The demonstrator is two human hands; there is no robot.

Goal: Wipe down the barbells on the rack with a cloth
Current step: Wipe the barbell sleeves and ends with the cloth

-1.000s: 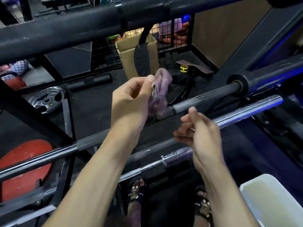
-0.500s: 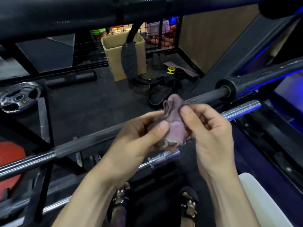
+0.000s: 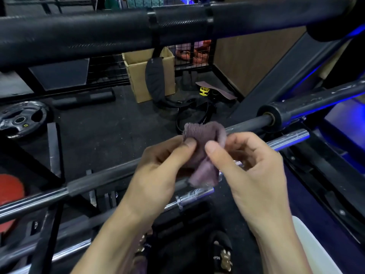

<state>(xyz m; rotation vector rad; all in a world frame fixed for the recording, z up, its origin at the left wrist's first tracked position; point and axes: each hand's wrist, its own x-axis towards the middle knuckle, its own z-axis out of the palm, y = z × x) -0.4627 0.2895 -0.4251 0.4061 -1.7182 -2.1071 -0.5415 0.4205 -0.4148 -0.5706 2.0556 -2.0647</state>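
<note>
- The cloth point(image 3: 201, 153), a small purple rag, is sitting bunched between both hands, above the barbells.
- The left hand point(image 3: 158, 175) is pinching it, thumb on top.
- The right hand point(image 3: 250, 165) is pinching its other side, fingers curled.
- A dark barbell point(image 3: 110, 179) and a chrome barbell point(image 3: 286, 140) are lying just beneath.
- A cardboard box point(image 3: 138, 76) is standing on the floor beyond.
</note>
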